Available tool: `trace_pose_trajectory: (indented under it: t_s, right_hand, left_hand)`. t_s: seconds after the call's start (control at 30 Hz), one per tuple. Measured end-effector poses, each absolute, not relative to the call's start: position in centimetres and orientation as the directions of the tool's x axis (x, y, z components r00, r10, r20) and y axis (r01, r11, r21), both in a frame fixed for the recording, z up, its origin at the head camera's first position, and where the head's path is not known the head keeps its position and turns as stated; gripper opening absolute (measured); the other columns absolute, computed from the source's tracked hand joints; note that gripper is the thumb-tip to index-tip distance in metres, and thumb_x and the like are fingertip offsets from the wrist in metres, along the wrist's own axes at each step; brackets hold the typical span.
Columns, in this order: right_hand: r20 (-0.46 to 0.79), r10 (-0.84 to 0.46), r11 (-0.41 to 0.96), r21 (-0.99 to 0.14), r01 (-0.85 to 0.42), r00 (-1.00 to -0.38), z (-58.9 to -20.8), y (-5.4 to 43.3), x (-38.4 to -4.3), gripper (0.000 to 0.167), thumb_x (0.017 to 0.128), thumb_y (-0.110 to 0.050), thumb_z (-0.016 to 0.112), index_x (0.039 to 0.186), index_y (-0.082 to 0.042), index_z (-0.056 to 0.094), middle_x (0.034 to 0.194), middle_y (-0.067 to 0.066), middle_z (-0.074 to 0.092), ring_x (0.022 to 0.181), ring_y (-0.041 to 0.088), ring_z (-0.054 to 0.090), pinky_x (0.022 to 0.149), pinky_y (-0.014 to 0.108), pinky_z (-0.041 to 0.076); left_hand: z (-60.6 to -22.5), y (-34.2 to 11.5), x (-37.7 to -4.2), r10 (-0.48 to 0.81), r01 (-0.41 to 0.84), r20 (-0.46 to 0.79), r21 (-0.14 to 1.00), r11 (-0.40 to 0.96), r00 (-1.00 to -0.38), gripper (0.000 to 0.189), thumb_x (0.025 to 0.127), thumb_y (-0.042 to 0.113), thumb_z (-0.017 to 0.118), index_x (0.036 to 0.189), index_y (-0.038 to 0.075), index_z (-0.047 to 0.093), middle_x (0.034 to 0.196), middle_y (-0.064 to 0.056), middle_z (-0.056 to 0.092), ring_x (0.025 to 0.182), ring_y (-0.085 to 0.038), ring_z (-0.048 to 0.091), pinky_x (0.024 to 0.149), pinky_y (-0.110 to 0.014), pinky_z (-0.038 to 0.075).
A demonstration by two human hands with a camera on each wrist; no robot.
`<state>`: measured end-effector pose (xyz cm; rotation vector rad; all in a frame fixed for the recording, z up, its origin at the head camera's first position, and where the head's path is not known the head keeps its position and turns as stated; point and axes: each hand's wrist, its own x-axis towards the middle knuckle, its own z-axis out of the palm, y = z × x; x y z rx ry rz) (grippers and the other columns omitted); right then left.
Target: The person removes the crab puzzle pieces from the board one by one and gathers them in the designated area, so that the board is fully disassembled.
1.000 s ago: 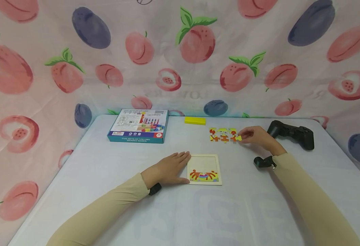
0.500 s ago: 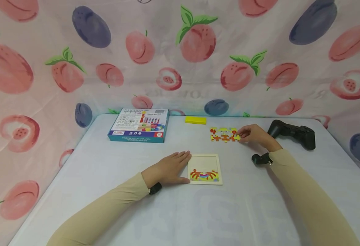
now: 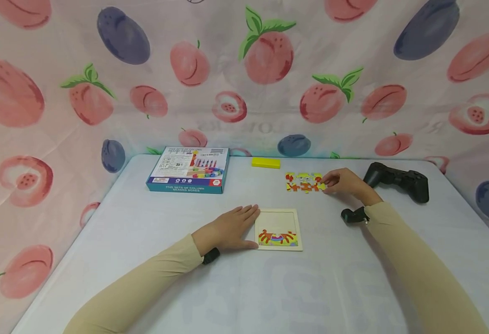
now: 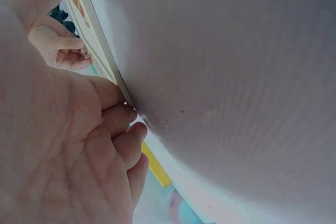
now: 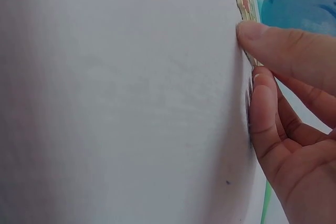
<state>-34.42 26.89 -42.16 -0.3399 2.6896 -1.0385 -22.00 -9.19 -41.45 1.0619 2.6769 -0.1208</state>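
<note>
A square wooden puzzle frame (image 3: 278, 212) lies mid-table, its lowest row filled with orange, rainbow and yellow puzzle pieces (image 3: 277, 238). My left hand (image 3: 226, 230) rests at the frame's left edge with thumb and fingers spread, touching that edge. Farther back to the right, several colourful jigsaw pieces (image 3: 304, 182) lie joined in a small block. My right hand (image 3: 343, 183) pinches the yellow-orange puzzle piece at the block's right end. In the right wrist view, the thumb (image 5: 262, 34) and forefinger are at the thin edge of the pieces; the picture side is mostly hidden.
A flat toy box (image 3: 186, 170) lies at the back left, and a yellow block (image 3: 266, 163) sits near the back edge. Right of the right hand is a black game controller (image 3: 397, 181). A fruit-print cloth (image 3: 236, 69) hangs behind the table.
My right hand has shifted slightly left, bringing its puzzle piece closer against the block of pieces. My left hand and the frame have stayed in place.
</note>
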Motion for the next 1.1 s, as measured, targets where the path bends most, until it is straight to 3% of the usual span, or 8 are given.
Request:
trace_pose_trajectory:
  t_s: [0.23,0.43,0.57,0.67,0.87,1.1]
  right_hand:
    - [-0.152,-0.288,0.726,-0.678,-0.112,-0.945,-42.0,27.3,-34.1,0.038,0.08,-0.013,0.074,0.113,0.002,0.063,0.109,0.019,0.064,0.09,0.016,0.06,0.077,0.023,0.05]
    - [-0.144,-0.316,0.658,-0.746,-0.107,-0.938,-41.2,27.7,-32.4,0.039,0.085,-0.012,0.069,0.119,0.003,0.058,0.11,0.021,0.064,0.088,0.005,0.061,0.075,0.014,0.05]
    - [-0.123,-0.347,0.631,-0.764,-0.135,-0.93,-39.9,26.8,-30.7,0.04,0.085,-0.013,0.069,0.12,0.003,0.058,0.112,0.022,0.064,0.089,0.004,0.06,0.075,0.014,0.05]
    - [-0.1,-0.384,0.617,-0.768,-0.175,-0.918,-39.1,25.5,-29.3,0.039,0.083,-0.011,0.07,0.118,0.004,0.06,0.111,0.022,0.064,0.091,0.011,0.061,0.076,0.015,0.051]
    - [-0.078,-0.514,0.559,-0.786,-0.264,-0.854,-38.7,22.2,-26.7,0.037,0.081,-0.007,0.071,0.115,0.005,0.061,0.109,0.021,0.065,0.097,0.025,0.063,0.08,0.018,0.052]
    - [-0.102,-0.672,0.496,-0.798,-0.343,-0.734,-39.3,17.7,-24.6,0.037,0.08,-0.01,0.073,0.112,0.002,0.063,0.109,0.017,0.066,0.096,0.024,0.061,0.083,0.021,0.053]
  left_hand:
    - [-41.4,-9.1,-22.0,0.661,0.681,-0.27,0.025,0.732,-0.7,0.091,0.087,0.065,0.046,0.151,0.009,0.015,0.159,-0.006,0.015,0.147,-0.02,0.016,0.121,-0.036,0.016]
    - [-41.4,-9.1,-22.0,0.662,0.68,-0.272,0.034,0.732,-0.698,0.091,0.087,0.065,0.047,0.151,0.01,0.015,0.159,-0.006,0.015,0.147,-0.021,0.016,0.121,-0.036,0.016]
    - [-41.3,-9.1,-22.0,0.659,0.677,-0.273,0.038,0.735,-0.7,0.091,0.087,0.065,0.047,0.151,0.01,0.015,0.159,-0.006,0.015,0.147,-0.021,0.016,0.121,-0.036,0.016]
    - [-41.3,-9.1,-21.9,0.656,0.674,-0.273,0.039,0.738,-0.703,0.091,0.087,0.064,0.048,0.151,0.01,0.015,0.159,-0.005,0.015,0.147,-0.021,0.016,0.121,-0.036,0.016]
    - [-41.3,-9.1,-21.9,0.652,0.669,-0.275,0.04,0.742,-0.706,0.091,0.086,0.064,0.048,0.151,0.01,0.015,0.159,-0.005,0.015,0.147,-0.021,0.015,0.121,-0.036,0.015]
    - [-41.2,-9.1,-22.0,0.654,0.668,-0.274,0.05,0.742,-0.705,0.091,0.086,0.064,0.048,0.151,0.01,0.015,0.159,-0.005,0.015,0.147,-0.021,0.016,0.121,-0.036,0.015]
